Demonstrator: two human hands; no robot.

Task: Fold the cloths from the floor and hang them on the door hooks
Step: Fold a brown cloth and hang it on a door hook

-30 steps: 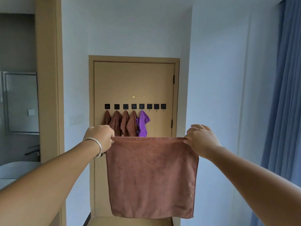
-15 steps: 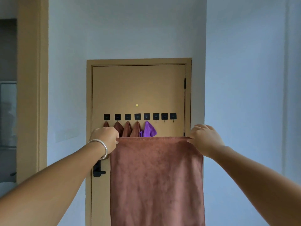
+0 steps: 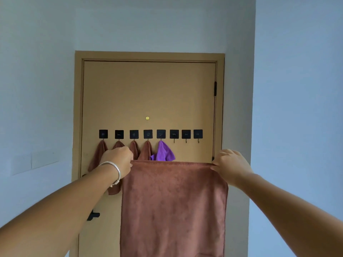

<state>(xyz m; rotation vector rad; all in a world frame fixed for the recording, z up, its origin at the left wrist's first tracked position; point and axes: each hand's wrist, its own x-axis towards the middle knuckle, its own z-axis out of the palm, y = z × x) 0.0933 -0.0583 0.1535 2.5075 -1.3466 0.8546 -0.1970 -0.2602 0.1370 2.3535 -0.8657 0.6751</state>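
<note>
A brown cloth (image 3: 172, 206) hangs flat in front of me, stretched by its top edge. My left hand (image 3: 117, 160) pinches its top left corner and my right hand (image 3: 230, 164) pinches its top right corner. Behind it stands a tan door (image 3: 148, 93) with a row of several black hooks (image 3: 148, 134). Brown cloths (image 3: 146, 151) hang from the hooks at the left, and a purple cloth (image 3: 164, 152) hangs from the fifth. The three hooks at the right (image 3: 186, 135) are bare. The held cloth hides the door's lower part.
White walls flank the door on both sides, with a wall corner (image 3: 253, 127) close on the right. A black door handle (image 3: 92, 215) sticks out at the lower left of the door. A small brass peephole (image 3: 147, 118) sits above the hooks.
The view has come closer to the door and tilted up, so the door and hooks look larger. The cloth stays stretched between both hands, held higher against the hanging cloths.
</note>
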